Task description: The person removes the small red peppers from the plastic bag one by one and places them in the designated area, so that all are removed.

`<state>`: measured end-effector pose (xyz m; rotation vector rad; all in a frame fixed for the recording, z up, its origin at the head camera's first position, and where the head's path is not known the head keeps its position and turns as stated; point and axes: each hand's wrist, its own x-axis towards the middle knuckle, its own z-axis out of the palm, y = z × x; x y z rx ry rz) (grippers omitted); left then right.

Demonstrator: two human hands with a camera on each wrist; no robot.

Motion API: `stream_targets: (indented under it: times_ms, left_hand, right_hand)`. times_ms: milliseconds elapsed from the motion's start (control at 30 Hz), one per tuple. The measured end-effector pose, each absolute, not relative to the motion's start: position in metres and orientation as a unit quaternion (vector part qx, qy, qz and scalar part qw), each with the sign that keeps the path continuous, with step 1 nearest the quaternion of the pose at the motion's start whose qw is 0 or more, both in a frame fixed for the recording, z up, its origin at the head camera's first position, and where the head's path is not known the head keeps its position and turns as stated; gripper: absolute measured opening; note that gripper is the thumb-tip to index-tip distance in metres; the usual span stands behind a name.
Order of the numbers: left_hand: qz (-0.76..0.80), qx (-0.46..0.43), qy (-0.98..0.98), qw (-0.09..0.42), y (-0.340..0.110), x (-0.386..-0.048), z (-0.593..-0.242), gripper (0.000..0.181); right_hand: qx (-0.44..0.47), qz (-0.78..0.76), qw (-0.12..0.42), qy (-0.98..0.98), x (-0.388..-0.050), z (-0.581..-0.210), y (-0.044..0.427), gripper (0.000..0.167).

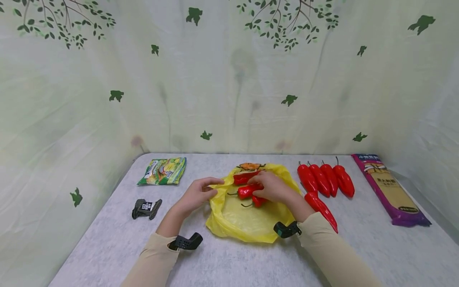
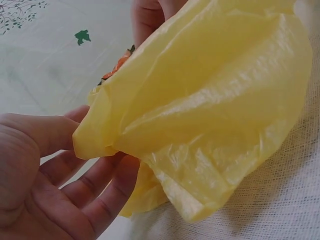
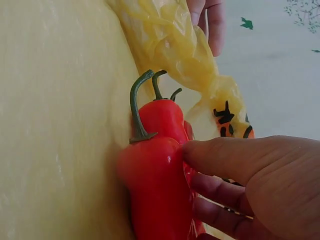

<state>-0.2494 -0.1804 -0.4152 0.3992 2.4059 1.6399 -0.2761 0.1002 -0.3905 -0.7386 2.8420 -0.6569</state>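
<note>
A yellow plastic bag (image 1: 247, 225) lies with its mouth spread on the table. My left hand (image 1: 196, 196) pinches the left rim of the bag, thumb on one side and fingers on the other in the left wrist view. Inside the bag lie red peppers (image 1: 245, 192) with green stems; three stems show in the right wrist view. My right hand (image 1: 274, 187) reaches in over them. Its thumb touches the side of the front pepper (image 3: 157, 190), with the fingers fairly straight. Their tips are partly hidden behind the peppers.
Several more red peppers (image 1: 320, 179) lie right of the bag, one of them (image 1: 322, 209) close to my right forearm. A purple noodle packet (image 1: 389, 185) is at the far right. On the left are a green food packet (image 1: 163, 171) and a small black item with a label (image 1: 145, 208).
</note>
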Motion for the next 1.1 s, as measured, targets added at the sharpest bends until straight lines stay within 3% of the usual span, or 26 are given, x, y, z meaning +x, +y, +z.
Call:
stream_targets:
  times_ms: [433, 667, 1100]
  left_hand:
    - [0.555, 0.122, 0.819, 0.088, -0.178, -0.249, -0.411, 0.034]
    - [0.549, 0.096, 0.828, 0.065, -0.18, -0.25, -0.411, 0.032]
    - [0.554, 0.063, 0.829, 0.045, -0.182, -0.25, -0.41, 0.032]
  right_hand:
    - [-0.235, -0.185, 0.074, 0.951, -0.268, -0.395, 0.098, 0.027]
    - [-0.246, -0.212, 0.111, 0.939, -0.262, -0.393, 0.095, 0.027]
    - [-0.261, -0.249, 0.074, 0.93, -0.244, -0.378, 0.096, 0.044]
